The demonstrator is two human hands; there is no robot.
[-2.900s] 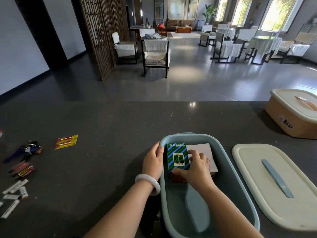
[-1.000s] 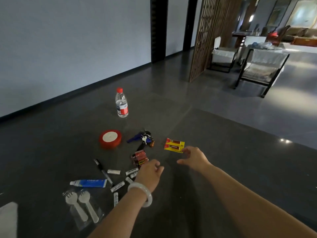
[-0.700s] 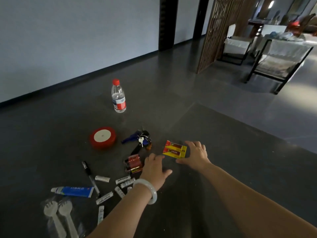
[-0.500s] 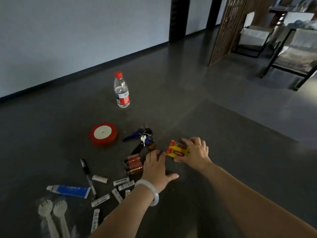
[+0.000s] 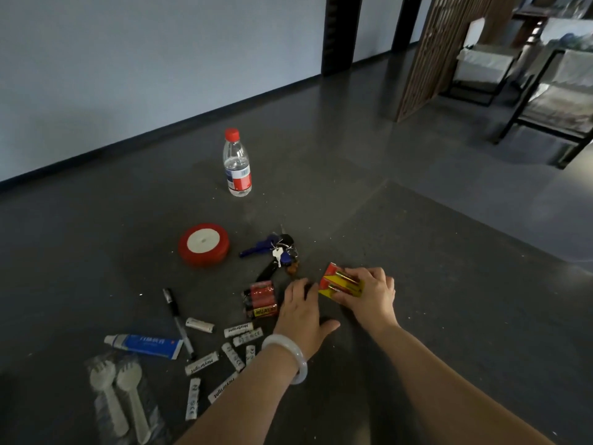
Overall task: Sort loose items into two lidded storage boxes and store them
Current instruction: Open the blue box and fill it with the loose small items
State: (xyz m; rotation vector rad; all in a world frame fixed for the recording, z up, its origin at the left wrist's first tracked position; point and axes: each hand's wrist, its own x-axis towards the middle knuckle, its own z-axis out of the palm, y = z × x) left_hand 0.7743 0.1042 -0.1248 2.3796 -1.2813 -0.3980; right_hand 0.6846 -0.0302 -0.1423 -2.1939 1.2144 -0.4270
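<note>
Loose items lie on the dark table (image 5: pixel 449 316). My right hand (image 5: pixel 372 295) grips a red and yellow battery card (image 5: pixel 337 282), tilting its left end up off the surface. Flat on the table just to its left is my left hand (image 5: pixel 303 311), with straight fingers beside a shrink-wrapped pack of red batteries (image 5: pixel 261 300). Several white batteries (image 5: pixel 237 330) are scattered in front of the pack. Neither storage box is in view.
A bunch of keys (image 5: pixel 276 252), a red tape roll (image 5: pixel 203 244) and a water bottle (image 5: pixel 236 163) sit farther back. A black pen (image 5: pixel 178 321), a blue tube (image 5: pixel 144 345) and two wrapped plastic spoons (image 5: pixel 118 399) lie at the left. Chairs (image 5: pixel 552 101) stand beyond the table.
The view swung from the blue box to the loose items. Both hands reached forward; my right hand closed on the battery card and tipped it up, my left hand settled flat beside it.
</note>
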